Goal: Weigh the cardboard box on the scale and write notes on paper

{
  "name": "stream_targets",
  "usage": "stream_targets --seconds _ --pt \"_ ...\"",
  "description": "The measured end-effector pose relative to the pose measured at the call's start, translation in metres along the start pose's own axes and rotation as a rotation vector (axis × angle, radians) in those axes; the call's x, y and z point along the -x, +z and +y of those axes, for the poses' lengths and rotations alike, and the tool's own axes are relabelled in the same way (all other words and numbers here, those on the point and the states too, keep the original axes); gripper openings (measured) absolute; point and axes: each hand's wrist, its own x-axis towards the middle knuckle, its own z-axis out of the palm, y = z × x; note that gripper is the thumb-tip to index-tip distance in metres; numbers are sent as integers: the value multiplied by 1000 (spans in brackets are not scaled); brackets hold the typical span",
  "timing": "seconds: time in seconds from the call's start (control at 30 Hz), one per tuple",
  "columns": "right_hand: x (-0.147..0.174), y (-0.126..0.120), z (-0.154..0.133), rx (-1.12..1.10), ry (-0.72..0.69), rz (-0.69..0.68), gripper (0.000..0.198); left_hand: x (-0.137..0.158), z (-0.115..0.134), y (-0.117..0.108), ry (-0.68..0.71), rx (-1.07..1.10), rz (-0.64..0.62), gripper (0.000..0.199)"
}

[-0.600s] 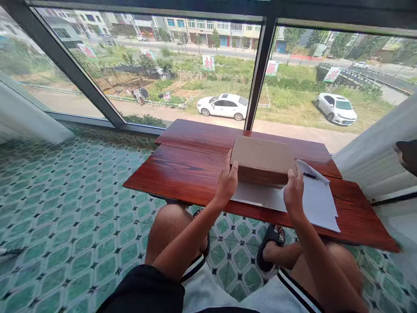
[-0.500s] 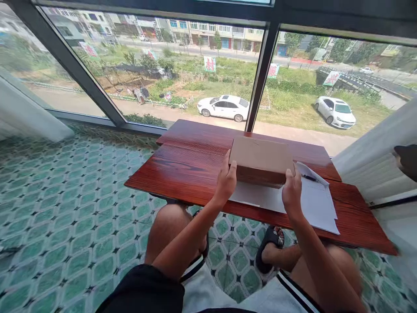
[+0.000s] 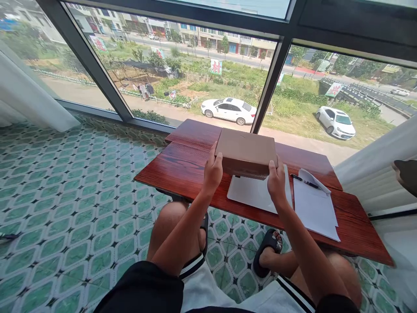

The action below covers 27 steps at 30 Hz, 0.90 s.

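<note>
Brown box [image 3: 246, 150], red-brown table [image 3: 182, 167]

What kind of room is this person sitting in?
Probably a glassed-in balcony or sunroom on an upper floor. Big slanted windows look down on parked cars, the floor has green patterned tiles, and a low red wooden table stands by the glass.

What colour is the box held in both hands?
Plain brown cardboard box, seen best in the head view.

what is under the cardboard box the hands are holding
Under the cardboard box, gripped by the left hand and right hand, a pale flat sheet lies on the wooden table. Its far edge is hidden by the box.
</note>
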Motion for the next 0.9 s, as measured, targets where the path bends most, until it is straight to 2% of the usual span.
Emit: stream_targets --seconds 0.27,0.57,0.9 --pt "-7 53 -15 -61 -31 -49 61 -26 -5 -42 5 -51 130 53" --pt "3 96 -26 -116 -59 -163 57 -51 -23 -83 -2 -74 238 54" --pt "8 121 -16 -110 -52 -195 52 -58 -38 -99 -32 -110 279 54"
